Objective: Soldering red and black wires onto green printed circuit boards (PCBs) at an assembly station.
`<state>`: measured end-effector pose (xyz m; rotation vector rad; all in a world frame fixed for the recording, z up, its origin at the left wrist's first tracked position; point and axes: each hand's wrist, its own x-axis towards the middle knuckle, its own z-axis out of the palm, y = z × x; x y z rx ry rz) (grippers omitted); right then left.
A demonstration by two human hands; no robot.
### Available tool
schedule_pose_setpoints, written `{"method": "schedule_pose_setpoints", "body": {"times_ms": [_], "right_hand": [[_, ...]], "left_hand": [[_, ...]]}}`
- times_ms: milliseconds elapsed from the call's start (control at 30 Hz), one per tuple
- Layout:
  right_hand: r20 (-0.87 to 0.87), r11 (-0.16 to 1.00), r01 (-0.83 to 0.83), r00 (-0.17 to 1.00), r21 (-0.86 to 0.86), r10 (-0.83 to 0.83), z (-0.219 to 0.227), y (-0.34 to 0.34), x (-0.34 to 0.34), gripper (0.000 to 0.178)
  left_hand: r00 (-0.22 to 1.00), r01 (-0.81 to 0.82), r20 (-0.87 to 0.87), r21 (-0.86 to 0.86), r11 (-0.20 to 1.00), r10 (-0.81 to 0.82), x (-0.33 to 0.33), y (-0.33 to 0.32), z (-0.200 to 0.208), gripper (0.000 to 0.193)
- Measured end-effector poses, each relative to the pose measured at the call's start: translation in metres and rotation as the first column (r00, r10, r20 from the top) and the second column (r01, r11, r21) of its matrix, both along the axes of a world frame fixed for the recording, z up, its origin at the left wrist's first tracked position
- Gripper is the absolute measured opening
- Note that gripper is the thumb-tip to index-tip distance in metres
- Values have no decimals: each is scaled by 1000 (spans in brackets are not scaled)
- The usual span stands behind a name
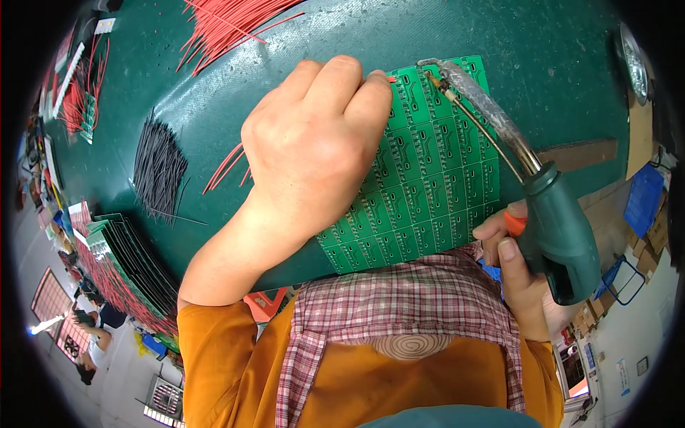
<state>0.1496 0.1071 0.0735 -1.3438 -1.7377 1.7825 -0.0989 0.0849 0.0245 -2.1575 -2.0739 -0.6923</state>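
Note:
A panel of small green circuit boards (435, 192) lies on the green table in front of me. My left hand (314, 128) is closed in a fist over its far left part. Red wires (227, 167) stick out from under that hand on the left, and a short red end shows by the fingertips at the panel. My right hand (510, 250) grips a dark green soldering gun (560, 221) with an orange trigger, fingers at the trigger. The gun's metal tube and thin feed rod reach the panel's far edge, just right of my left fingers. Whether the tip touches a board I cannot tell.
A pile of red wires (232, 28) lies at the far side, black wires (158, 164) to the left. Wired green boards (128, 250) stand stacked at the near left edge. A flat bar (578, 153) and a metal dish (632, 64) are at the right. Another person (93, 342) is in the left background.

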Motion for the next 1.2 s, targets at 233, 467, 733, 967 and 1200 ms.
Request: {"method": "schedule_pose_setpoints", "body": {"times_ms": [233,467,733,967,1200], "right_hand": [[27,1000,26,999,-16,-26,-1,0,5,33],[12,1000,-14,1000,-12,14,-5,-1,6,27],[28,999,-42,999,-27,43,-5,-1,9,25],[26,998,63,998,-12,-62,-3,-1,5,33],[14,996,83,996,35,-84,-7,-1,11,37]], "left_hand": [[988,57,142,39,998,-62,-5,6,8,21],[998,38,52,-7,999,-38,3,11,0,20],[1000,20,1,-13,1000,-20,7,12,0,19],[1000,22,3,3,1000,-22,8,13,0,17],[992,55,109,56,997,-61,3,16,-2,20]]}}
